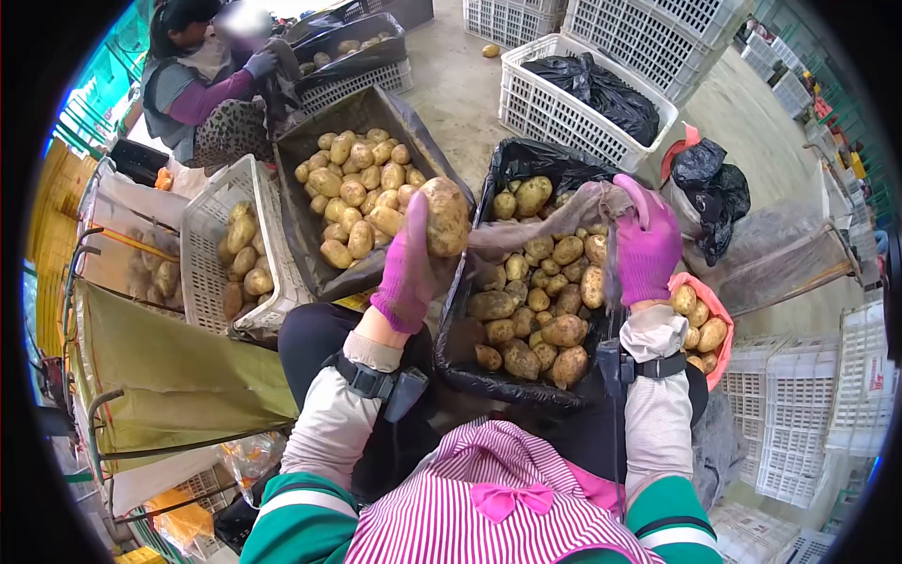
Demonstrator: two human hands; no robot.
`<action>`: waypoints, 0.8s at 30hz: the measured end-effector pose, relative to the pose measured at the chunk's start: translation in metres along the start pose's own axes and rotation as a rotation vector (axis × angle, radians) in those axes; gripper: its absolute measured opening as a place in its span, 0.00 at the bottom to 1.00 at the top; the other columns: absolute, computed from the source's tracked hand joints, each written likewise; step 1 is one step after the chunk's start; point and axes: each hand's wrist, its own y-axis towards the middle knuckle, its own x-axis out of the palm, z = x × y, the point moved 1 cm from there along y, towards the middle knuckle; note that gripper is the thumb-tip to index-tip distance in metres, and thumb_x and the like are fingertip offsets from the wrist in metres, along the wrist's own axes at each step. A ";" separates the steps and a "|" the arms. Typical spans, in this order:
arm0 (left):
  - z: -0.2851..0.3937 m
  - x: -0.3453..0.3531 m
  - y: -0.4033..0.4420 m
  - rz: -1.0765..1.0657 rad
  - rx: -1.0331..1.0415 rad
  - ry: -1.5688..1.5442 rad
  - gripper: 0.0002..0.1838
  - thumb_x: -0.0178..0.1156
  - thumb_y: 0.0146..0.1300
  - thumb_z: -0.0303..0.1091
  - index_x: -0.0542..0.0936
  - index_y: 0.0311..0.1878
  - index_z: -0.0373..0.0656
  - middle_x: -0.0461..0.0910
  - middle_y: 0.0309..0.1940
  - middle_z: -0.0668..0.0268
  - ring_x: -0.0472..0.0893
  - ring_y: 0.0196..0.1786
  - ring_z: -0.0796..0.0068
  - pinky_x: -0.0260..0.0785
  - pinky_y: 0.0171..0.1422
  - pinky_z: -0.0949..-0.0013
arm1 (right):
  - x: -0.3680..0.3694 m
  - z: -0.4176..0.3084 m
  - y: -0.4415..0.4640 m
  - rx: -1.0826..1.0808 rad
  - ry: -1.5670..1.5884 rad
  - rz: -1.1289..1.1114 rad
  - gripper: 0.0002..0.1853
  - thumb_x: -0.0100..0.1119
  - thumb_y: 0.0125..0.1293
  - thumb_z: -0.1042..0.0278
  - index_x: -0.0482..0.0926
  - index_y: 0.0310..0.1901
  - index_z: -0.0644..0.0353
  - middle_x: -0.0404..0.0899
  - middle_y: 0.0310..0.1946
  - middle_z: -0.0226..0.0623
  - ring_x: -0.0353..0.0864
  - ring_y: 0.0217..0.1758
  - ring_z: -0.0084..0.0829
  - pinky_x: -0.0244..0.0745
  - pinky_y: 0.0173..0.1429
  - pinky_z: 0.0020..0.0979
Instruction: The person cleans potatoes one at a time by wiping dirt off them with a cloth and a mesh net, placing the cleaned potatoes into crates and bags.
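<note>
My left hand (408, 273), in a pink-purple glove, is closed around a large potato (446, 216) with brown marks on its skin. It is raised between two lined crates. My right hand (646, 242), gloved alike, grips a thin grey-brown cloth (554, 222), which stretches left toward the potato. Under the cloth stands a crate lined with black plastic (512, 387), holding many soil-marked potatoes (566, 331) of mixed sizes. Left of it, a dark-lined crate (418, 132) holds cleaner-looking yellow potatoes (362, 193). Whether the cloth touches the held potato is hard to see.
A white crate (199, 226) with potatoes stands at left. On the right is a red-rimmed sack (725, 329) of potatoes. Ahead, a white crate (526, 108) holds black plastic, near stacked crates (648, 42). Another person (193, 89) sits at upper left beside a lined crate.
</note>
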 end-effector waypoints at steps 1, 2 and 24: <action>0.020 0.016 -0.003 0.126 -0.320 -0.537 0.24 0.49 0.73 0.46 0.66 0.62 0.37 0.76 0.50 0.57 0.79 0.52 0.63 0.74 0.58 0.58 | 0.001 -0.007 -0.002 0.210 0.279 -0.069 0.21 0.51 0.55 0.80 0.80 0.52 0.58 0.83 0.43 0.35 0.82 0.45 0.28 0.74 0.52 0.27; 0.007 0.007 0.002 0.128 -0.317 -0.538 0.24 0.49 0.73 0.46 0.66 0.62 0.37 0.76 0.50 0.57 0.79 0.52 0.63 0.74 0.58 0.58 | 0.004 -0.011 -0.004 0.207 0.281 -0.070 0.21 0.51 0.55 0.80 0.80 0.52 0.58 0.83 0.43 0.35 0.82 0.45 0.28 0.74 0.52 0.27; -0.003 0.021 -0.010 -0.068 0.773 0.809 0.50 0.66 0.56 0.21 0.39 0.72 0.44 0.78 0.52 0.51 0.81 0.54 0.56 0.73 0.58 0.56 | 0.028 -0.040 -0.032 0.471 0.729 -0.277 0.14 0.53 0.64 0.77 0.77 0.51 0.63 0.81 0.46 0.35 0.79 0.46 0.22 0.72 0.52 0.27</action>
